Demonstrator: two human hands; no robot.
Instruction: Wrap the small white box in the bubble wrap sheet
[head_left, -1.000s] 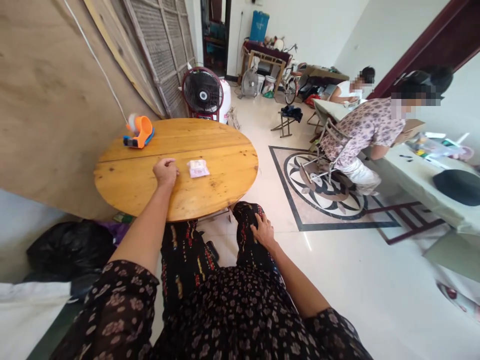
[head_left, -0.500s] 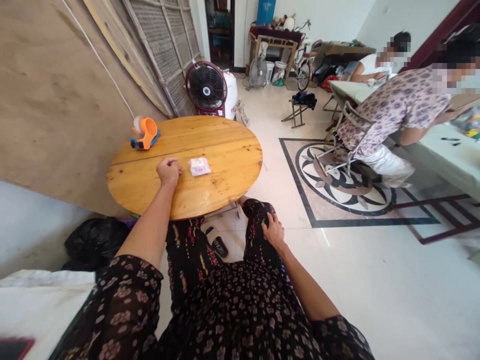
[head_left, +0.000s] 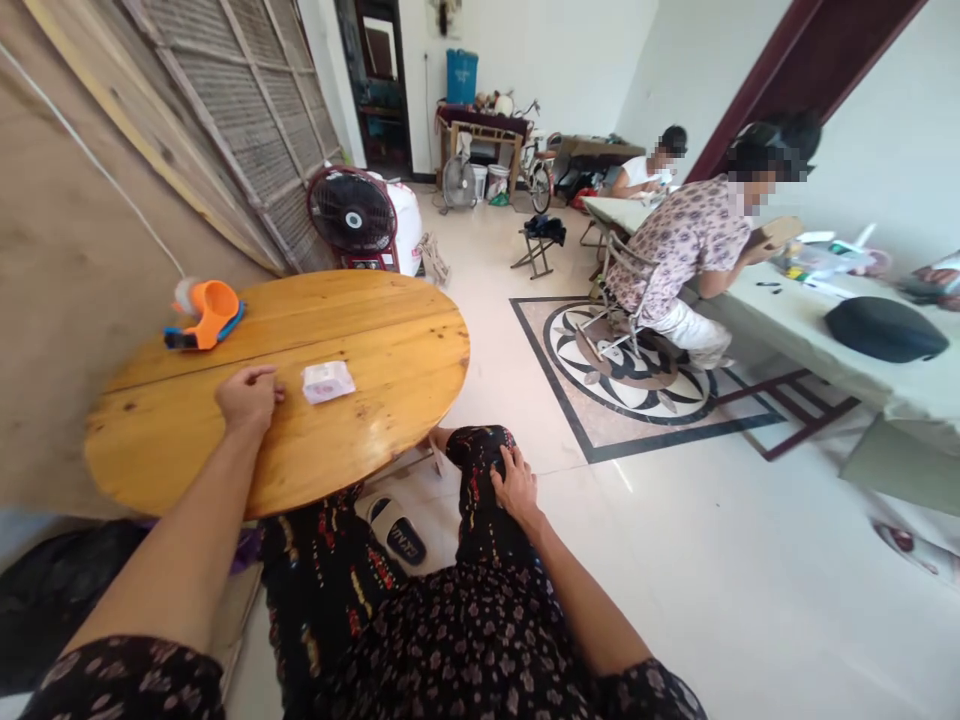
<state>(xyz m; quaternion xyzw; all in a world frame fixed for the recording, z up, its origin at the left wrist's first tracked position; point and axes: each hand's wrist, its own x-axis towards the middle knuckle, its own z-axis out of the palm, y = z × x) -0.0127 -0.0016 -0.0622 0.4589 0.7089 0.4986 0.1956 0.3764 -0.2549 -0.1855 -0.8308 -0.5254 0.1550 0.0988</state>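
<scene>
My left hand [head_left: 249, 398] rests on the round wooden table [head_left: 390, 330], its fingers curled into a loose fist; I see nothing in it. Just to its right lies a small white and pink packet [head_left: 328, 382], apart from the fingers. An orange tape dispenser [head_left: 210, 315] with a roll of clear tape stands near the table's far left side. My right hand [head_left: 517, 482] lies on my right knee, over the dark patterned trousers [head_left: 484, 500], with the fingers stretched out and holding nothing.
A red-framed fan [head_left: 352, 220] stands behind the table. To the right, a person in a flowered shirt [head_left: 682, 235] sits at a long covered table [head_left: 817, 320], with another person [head_left: 637, 175] farther back. Beneath my table is a slipper [head_left: 397, 530]. A folding stool [head_left: 536, 250] stands beyond.
My view has turned to the right and up, so the table sits farther left and more of the long table shows. Both hands keep their places on the table and the knee.
</scene>
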